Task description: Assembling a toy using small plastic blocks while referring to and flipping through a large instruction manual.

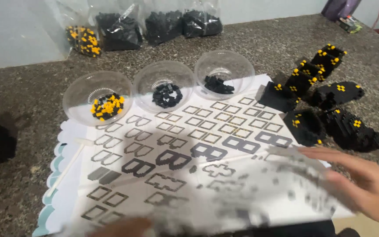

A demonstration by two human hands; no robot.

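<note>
Right hand point(365, 186) fingers spread flat on blurred sheet point(176, 162), gripping nothing. Left hand point(123, 227) barely visible, grip unclear. Risk: sheet shifting, tipping bowls point(163, 90) just beyond it.

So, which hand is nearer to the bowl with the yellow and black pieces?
Left. The left hand is at the bottom edge, below the bowl. The right hand is far across the instruction sheet.
</note>
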